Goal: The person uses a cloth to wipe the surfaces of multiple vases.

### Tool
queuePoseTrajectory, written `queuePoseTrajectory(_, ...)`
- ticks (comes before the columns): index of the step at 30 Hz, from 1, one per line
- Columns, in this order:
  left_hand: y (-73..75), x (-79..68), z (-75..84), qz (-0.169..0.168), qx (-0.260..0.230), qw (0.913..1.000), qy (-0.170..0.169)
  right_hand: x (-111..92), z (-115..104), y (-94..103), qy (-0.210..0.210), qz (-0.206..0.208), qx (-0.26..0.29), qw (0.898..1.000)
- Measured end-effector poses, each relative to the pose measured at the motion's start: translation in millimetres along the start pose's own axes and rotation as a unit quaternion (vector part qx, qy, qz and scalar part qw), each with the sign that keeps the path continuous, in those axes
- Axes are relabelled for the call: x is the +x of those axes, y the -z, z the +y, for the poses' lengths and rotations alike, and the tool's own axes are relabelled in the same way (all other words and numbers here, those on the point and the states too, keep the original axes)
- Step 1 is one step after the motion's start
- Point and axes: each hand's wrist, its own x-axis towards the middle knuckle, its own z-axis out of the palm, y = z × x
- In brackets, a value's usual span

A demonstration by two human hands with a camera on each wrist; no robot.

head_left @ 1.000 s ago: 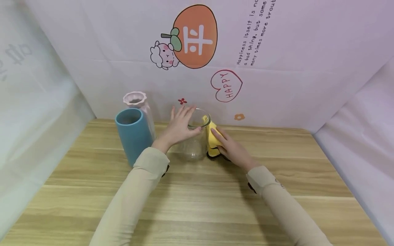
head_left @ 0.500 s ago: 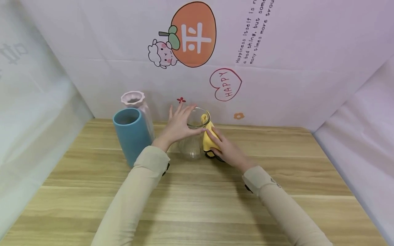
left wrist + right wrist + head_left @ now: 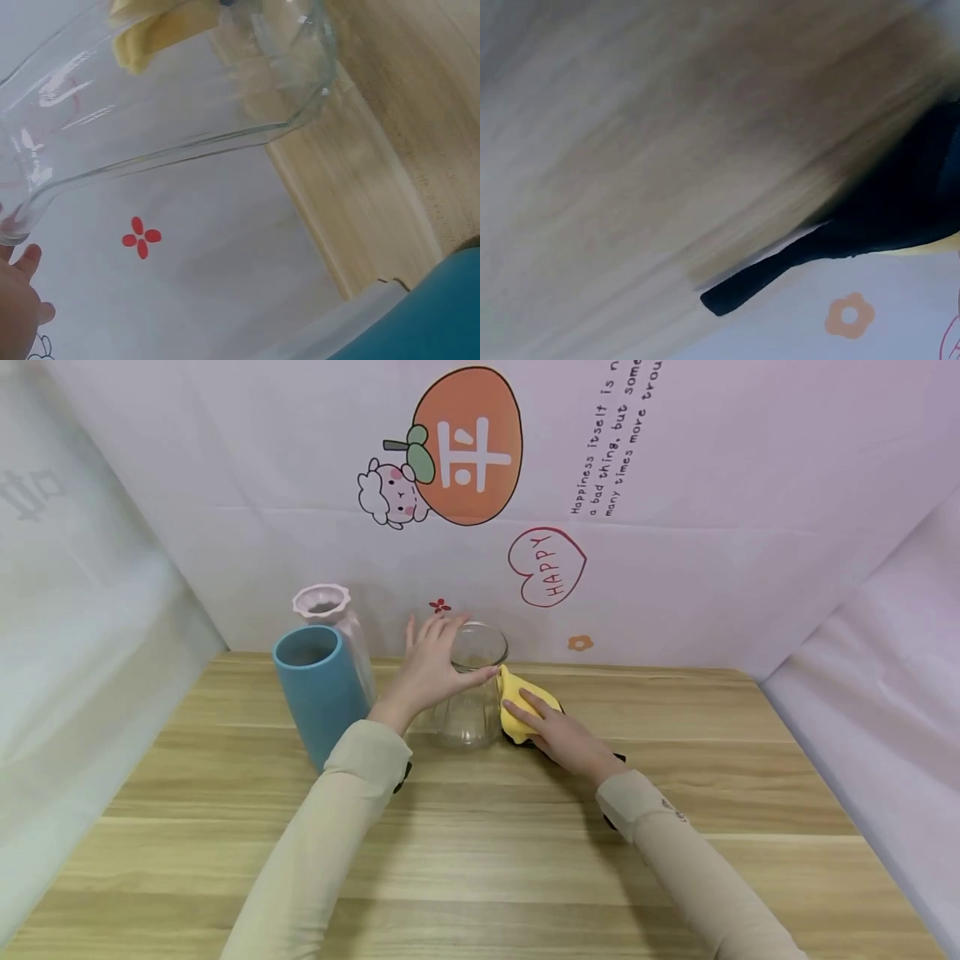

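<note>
A clear glass vase (image 3: 468,718) stands upright on the table. My left hand (image 3: 429,675) grips its rim, thumb along the near side and fingers at the far side; in the left wrist view part of that hand (image 3: 19,300) shows at the vase's mouth. My right hand (image 3: 558,731) holds a yellow cloth (image 3: 528,697) with black edging against the right side of the glass. Through the glass vase (image 3: 180,105), the left wrist view shows some yellow cloth (image 3: 165,34). Black material (image 3: 900,195) with a narrow end fills the right of the right wrist view.
A blue vase (image 3: 322,702) stands just left of my left forearm, with a pale pink vase (image 3: 352,631) behind it. The wooden table (image 3: 480,860) ends at a printed white backdrop (image 3: 660,602). White sheets hang at both sides.
The yellow cloth has shifted from the vase's rim down its right side, and it spreads wider beneath my right hand. My left hand keeps its grip on the glass vase.
</note>
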Motion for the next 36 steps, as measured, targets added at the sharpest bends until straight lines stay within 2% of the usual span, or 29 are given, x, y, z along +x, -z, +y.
queuePoseTrajectory(3,1.0,0.3,0.6,-0.003,-0.001,1.0000,0.000,4.1,1.1,2.1,0.018,0.056,0.003,0.998)
queuePoseTrajectory(6,3.1,0.7,2.2,-0.025,-0.004,0.9997,-0.002,10.9,1.1,6.7,0.016,0.113,0.015,0.993)
queuePoseTrajectory(8,4.4,0.9,3.8,-0.043,-0.007,0.9990,-0.004,15.8,-0.6,10.9,0.004,0.134,0.036,0.990)
queuePoseTrajectory(11,5.3,1.0,6.2,-0.064,-0.011,0.9978,-0.006,21.9,-6.2,17.6,-0.013,0.141,0.064,0.988)
queuePoseTrajectory(17,3.2,1.9,7.6,-0.069,-0.006,0.9976,0.003,27.6,-14.3,19.6,0.001,0.126,0.042,0.991)
queuePoseTrajectory(26,4.9,1.7,8.7,-0.052,-0.010,0.9986,0.000,18.0,-3.4,8.6,0.035,0.091,0.012,0.995)
queuePoseTrajectory(31,5.6,1.6,8.2,-0.048,-0.004,0.9988,-0.003,8.3,1.4,3.4,0.011,0.029,0.001,1.000)
queuePoseTrajectory(36,1.0,0.3,5.6,-0.031,0.036,0.9989,-0.004,2.8,4.1,0.4,-0.011,-0.015,0.000,1.000)
